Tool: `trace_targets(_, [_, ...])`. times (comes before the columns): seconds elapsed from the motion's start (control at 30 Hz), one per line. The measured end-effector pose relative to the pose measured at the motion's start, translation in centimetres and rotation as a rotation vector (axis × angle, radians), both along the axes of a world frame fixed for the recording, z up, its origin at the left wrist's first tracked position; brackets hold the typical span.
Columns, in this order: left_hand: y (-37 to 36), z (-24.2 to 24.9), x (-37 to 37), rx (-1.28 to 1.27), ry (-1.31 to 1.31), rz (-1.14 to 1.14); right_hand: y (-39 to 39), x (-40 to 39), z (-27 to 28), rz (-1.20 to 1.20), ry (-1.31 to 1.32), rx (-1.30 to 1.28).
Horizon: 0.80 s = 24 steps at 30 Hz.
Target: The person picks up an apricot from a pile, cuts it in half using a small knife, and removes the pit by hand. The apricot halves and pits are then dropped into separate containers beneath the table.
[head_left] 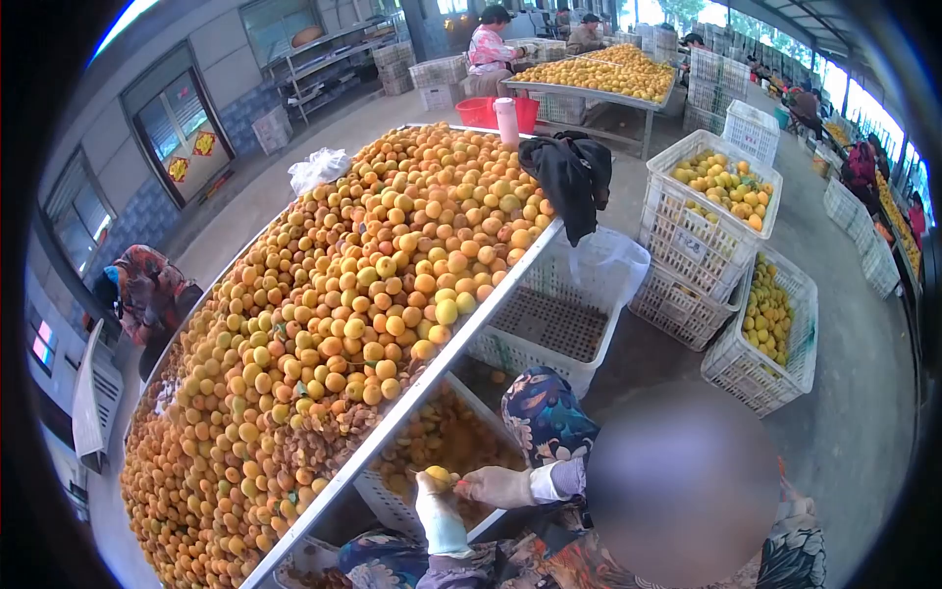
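Low at the table's near edge, my left hand (439,517), in a pale glove, closes its fingers around a yellow apricot (441,476). My right hand (497,485), also gloved, meets it from the right with its fingers pinched together against the fruit. A small red spot shows at those fingertips; what they grip is too small to make out. Under both hands stands a white crate (392,501) with brownish-orange fruit or pulp inside. Beside them, a large heap of apricots (392,245) covers the metal-edged table (471,329), some of it brown and mushy near the edge.
A white crate (613,329) with a dark slotted bottom stands beside the table. Stacked crates (687,236) of yellow fruit are at right. A black garment (572,177), pink bottle (506,120) and plastic bag (319,169) lie on the table. A co-worker (147,290) bends at left. A blurred round patch hides part of the lower right.
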State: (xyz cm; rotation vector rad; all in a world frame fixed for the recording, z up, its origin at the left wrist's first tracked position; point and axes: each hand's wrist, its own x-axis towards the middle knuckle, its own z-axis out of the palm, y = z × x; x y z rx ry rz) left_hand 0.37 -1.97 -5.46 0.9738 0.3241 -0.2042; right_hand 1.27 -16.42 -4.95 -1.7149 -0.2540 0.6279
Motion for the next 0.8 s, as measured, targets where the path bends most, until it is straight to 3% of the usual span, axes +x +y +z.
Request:
trace_targets(0.13, [-0.3,1.1,0.0,0.313,-0.147,0.026,0.0,0.5,0.8,0.034,0.096,-0.118])
trace_targets(0.17, [-0.2,0.7,0.0,0.441,-0.287,0.014,-0.2,0.3,0.4,0.016,-0.063,-0.054])
trace_targets(0.23, [0.0,-0.1,0.2,0.402,-0.216,-0.024,-0.5,0.8,-1.3,0.064,-0.197,-0.246])
trace_targets(0.3, [0.5,-3.1,0.4,0.538,-0.281,0.041,-0.5,0.4,-1.0,0.024,-0.163,-0.251])
trace_targets(0.37, [-0.2,-2.0,0.2,0.414,-0.134,0.044,-0.4,0.3,-0.6,-0.013,-0.017,-0.276])
trace_targets(0.47, [0.1,-3.1,0.7,0.393,0.011,0.032,0.4,-0.2,-2.4,-0.041,-0.121,-0.161])
trace_targets(0.53, [0.4,-2.9,0.9,0.328,0.025,0.022,0.5,-0.2,-0.7,-0.094,0.367,0.075])
trace_targets(0.57, [0.5,-2.6,1.0,0.324,0.035,0.035,0.4,0.0,0.5,-0.081,0.375,0.068])
trace_targets(0.63, [0.9,-1.6,1.1,0.431,-0.051,0.012,0.6,0.3,3.0,-0.052,0.713,0.173])
trace_targets(0.7, [1.1,-1.2,1.6,0.453,-0.100,0.036,0.8,0.7,2.8,-0.028,0.757,0.242])
trace_targets(0.8, [1.4,0.3,1.8,0.175,-0.101,0.041,1.3,1.0,3.2,0.024,0.822,0.358])
